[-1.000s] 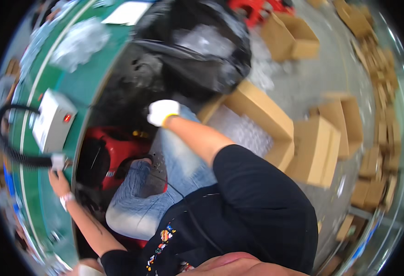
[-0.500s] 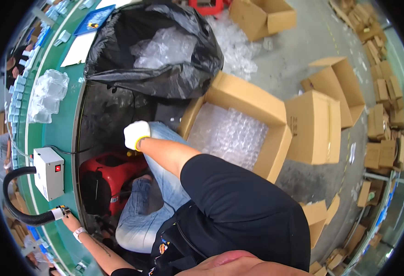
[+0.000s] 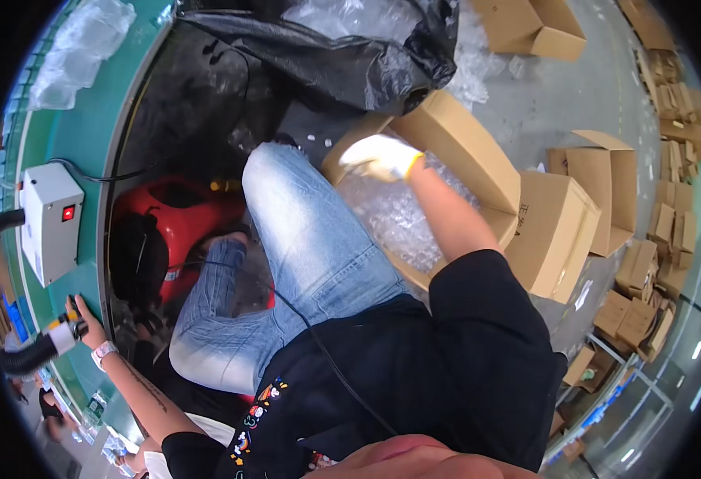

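At the left, my bare left hand, with a watch at the wrist, is closed round the nozzle of a black ribbed hose, over the green workbench. A light grey metal box with a lit red switch stands beyond it on the bench. My right hand, in a white glove with a yellow cuff, is over the near-left part of an open cardboard box. Clear bubble wrap fills that box, right below the glove. Motion smears the gloved fingers, and whether they touch the wrap cannot be told.
A black plastic bag holding clear film stands at the far side. Clear air cushions lie on the bench. More open cartons stand at the right. A red object sits under the bench edge, beside my jeans-clad legs.
My right hand has swung right, from above my knee to over the bubble wrap box. The view has shifted too. My left hand stays at the nozzle.
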The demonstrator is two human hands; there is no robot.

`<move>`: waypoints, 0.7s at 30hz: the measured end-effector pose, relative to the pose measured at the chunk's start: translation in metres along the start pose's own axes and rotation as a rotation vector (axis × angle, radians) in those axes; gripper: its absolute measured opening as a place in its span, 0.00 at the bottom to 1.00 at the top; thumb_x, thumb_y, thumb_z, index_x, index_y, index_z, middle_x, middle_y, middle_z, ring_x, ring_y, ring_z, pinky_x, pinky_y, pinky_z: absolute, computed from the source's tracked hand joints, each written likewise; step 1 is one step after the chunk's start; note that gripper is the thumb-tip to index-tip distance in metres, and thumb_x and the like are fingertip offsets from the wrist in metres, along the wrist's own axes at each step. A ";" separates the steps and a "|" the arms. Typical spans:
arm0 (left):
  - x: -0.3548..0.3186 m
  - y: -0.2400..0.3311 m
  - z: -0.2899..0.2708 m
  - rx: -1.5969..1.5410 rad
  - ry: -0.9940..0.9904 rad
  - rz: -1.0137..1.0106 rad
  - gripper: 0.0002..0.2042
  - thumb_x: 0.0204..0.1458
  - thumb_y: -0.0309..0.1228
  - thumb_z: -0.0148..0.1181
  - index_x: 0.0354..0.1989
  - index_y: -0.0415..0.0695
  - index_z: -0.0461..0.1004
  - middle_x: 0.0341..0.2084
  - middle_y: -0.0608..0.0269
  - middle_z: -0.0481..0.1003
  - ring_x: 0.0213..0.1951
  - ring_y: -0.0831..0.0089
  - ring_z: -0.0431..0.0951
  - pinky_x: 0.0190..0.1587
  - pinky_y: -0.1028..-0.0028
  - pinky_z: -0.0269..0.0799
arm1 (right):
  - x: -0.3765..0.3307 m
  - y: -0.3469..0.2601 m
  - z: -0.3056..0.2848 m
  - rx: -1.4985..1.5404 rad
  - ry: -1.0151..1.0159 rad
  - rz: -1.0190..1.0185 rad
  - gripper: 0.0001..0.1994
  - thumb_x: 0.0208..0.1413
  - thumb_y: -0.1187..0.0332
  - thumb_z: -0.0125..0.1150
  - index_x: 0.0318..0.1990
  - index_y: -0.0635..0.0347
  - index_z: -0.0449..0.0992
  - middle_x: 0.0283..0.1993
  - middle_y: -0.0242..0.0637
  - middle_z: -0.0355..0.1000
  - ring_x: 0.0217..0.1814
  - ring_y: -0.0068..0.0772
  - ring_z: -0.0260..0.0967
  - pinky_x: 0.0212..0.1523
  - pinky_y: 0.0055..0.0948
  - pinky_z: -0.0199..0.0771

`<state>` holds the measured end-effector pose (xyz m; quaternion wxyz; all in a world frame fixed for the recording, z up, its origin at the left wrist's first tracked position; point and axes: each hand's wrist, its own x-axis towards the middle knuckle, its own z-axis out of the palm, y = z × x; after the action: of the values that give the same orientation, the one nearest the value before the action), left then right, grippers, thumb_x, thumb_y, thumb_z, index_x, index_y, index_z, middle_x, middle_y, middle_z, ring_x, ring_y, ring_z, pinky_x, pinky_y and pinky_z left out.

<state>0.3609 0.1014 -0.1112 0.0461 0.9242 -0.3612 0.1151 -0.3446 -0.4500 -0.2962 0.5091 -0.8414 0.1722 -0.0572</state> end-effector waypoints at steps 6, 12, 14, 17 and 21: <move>-0.007 0.048 -0.030 -0.162 -0.032 -0.214 0.30 0.71 0.50 0.49 0.70 0.37 0.68 0.68 0.44 0.69 0.68 0.51 0.68 0.71 0.62 0.58 | -0.055 0.133 0.005 -0.297 -0.188 0.382 0.18 0.58 0.64 0.65 0.56 0.55 0.83 0.64 0.45 0.76 0.68 0.46 0.72 0.65 0.43 0.72; -0.004 0.044 -0.049 -0.079 -0.079 -0.203 0.29 0.72 0.48 0.47 0.70 0.38 0.68 0.68 0.44 0.70 0.68 0.51 0.69 0.71 0.62 0.59 | -0.007 0.214 0.117 -0.350 -0.224 1.097 0.37 0.55 0.50 0.66 0.74 0.42 0.66 0.67 0.52 0.73 0.74 0.48 0.66 0.73 0.44 0.64; -0.001 0.053 -0.023 -0.111 -0.125 -0.194 0.28 0.73 0.48 0.46 0.70 0.38 0.68 0.68 0.44 0.69 0.68 0.51 0.69 0.71 0.62 0.60 | -0.036 0.259 0.157 -0.527 -0.080 1.167 0.41 0.56 0.46 0.64 0.77 0.40 0.59 0.69 0.52 0.71 0.76 0.48 0.65 0.74 0.46 0.64; -0.007 0.040 -0.071 0.023 -0.116 -0.220 0.26 0.74 0.45 0.45 0.70 0.37 0.68 0.68 0.47 0.69 0.68 0.54 0.69 0.72 0.65 0.59 | 0.022 0.239 0.224 -0.122 0.125 1.383 0.38 0.59 0.44 0.60 0.76 0.41 0.63 0.72 0.49 0.68 0.78 0.43 0.62 0.74 0.47 0.63; -0.003 0.042 -0.097 0.033 -0.079 -0.268 0.26 0.74 0.44 0.44 0.69 0.37 0.69 0.68 0.48 0.69 0.68 0.54 0.69 0.71 0.65 0.61 | 0.049 0.229 0.278 0.265 -0.031 1.407 0.34 0.62 0.41 0.56 0.73 0.44 0.69 0.75 0.45 0.66 0.78 0.38 0.62 0.73 0.48 0.64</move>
<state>0.3125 0.0891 -0.0180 0.0315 0.9686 -0.2342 0.0772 -0.2767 -0.3314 -0.6331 0.5255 -0.4627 0.6584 0.2761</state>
